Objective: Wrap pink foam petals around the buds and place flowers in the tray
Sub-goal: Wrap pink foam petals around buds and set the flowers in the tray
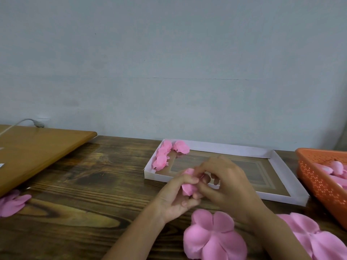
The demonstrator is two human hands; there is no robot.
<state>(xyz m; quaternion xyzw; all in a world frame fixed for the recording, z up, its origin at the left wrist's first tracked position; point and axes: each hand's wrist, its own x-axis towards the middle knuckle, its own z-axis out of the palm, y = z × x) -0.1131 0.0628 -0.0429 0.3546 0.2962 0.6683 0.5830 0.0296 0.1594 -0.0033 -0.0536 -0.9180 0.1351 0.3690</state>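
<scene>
Pink foam flower point(188, 185) in the making sits between both hands, just above the near-left edge of the tray point(287, 198). Left hand point(173, 200) curls round its lower part and right hand point(226, 184) pinches the petals at its top, so the two hands meet on it. The wrapping looks unfinished. Done so far: finished flowers point(163, 156) clustered in the tray's far-left corner (four or five, hard to count), filling only that corner. Still to do: flat petal pieces point(214, 235) lie on the table point(84, 184) by the wrists, and what appear to be buds point(337, 167) wait in the orange basket point(317, 186). I judge the task to be at an early stage.
</scene>
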